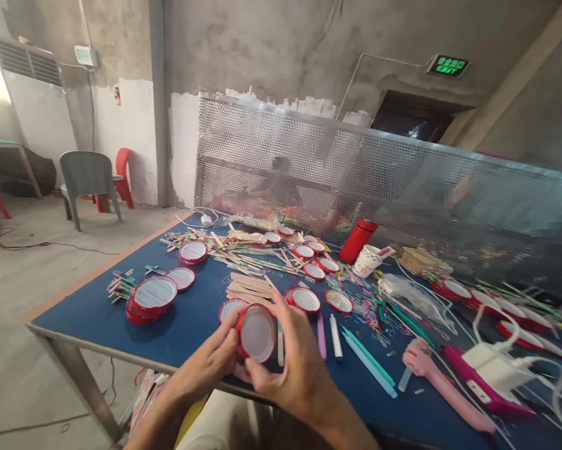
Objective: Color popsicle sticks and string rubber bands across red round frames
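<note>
Over the table's near edge, I hold up a small round red-rimmed disc (257,334) with a pale, cloudy face. My left hand (219,356) pinches its left edge between thumb and fingers. The thumb of my right hand (292,350) presses the disc's lower edge, while its fingers reach up along the right side; what some fingertips touch is hidden. Just behind my hands lie another red-rimmed disc (231,308), partly covered, and a pile of flat wooden sticks (250,287). A further stack of red-rimmed discs (152,297) stands to the left.
On the blue table (187,331), pens (369,362), colourful loops (367,312), a pink tool (449,387) and a magenta power strip (487,387) with cables lie to the right. A red bottle (358,240) and paper cup (367,261) stand before a perforated metal screen (309,162).
</note>
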`<move>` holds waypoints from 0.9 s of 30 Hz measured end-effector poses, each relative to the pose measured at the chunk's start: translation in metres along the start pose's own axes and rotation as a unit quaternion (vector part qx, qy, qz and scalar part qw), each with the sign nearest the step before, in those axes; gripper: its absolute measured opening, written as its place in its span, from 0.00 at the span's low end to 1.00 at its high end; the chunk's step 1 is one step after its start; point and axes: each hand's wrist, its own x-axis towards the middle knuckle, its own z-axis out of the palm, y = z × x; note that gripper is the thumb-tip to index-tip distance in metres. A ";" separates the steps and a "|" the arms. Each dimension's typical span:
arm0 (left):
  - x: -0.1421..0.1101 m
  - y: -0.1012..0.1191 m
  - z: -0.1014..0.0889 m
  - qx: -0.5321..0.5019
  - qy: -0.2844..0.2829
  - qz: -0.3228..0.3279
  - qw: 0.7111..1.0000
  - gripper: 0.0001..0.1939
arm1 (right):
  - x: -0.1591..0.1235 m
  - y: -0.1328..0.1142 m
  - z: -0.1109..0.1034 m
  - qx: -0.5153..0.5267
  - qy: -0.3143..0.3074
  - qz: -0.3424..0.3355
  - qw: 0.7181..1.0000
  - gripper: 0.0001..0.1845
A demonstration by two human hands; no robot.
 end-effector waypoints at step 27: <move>0.014 -0.001 0.010 0.245 0.003 0.017 0.969 0.20 | -0.006 0.177 -0.079 -0.292 -0.170 0.388 0.857 0.18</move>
